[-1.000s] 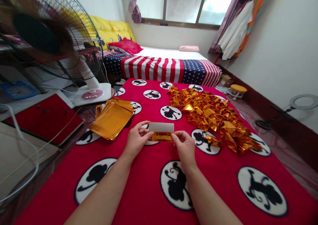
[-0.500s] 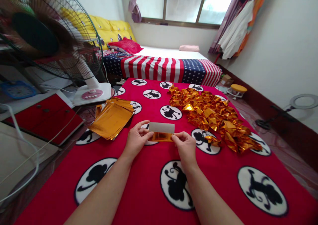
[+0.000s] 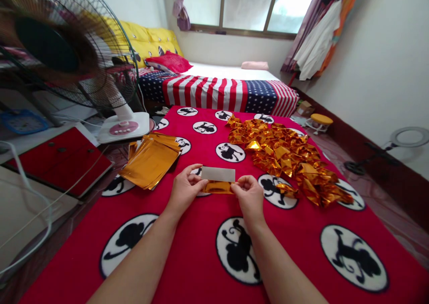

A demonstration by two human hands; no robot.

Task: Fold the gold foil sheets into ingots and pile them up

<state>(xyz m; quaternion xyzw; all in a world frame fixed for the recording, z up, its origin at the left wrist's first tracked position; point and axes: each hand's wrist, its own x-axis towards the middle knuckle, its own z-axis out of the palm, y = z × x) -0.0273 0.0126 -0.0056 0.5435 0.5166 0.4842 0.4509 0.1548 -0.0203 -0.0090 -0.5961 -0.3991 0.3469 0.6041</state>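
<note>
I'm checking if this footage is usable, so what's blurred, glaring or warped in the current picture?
Head view: fan blades motion-blurred behind the fan guard; right window pane washed out; bright glints on the folded gold foil pieces; wide-angle stretching toward the edges.

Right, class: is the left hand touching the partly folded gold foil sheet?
Touching. The head view shows the left hand pinching the left end of the partly folded gold foil sheet, its thumb overlapping the edge.
</note>
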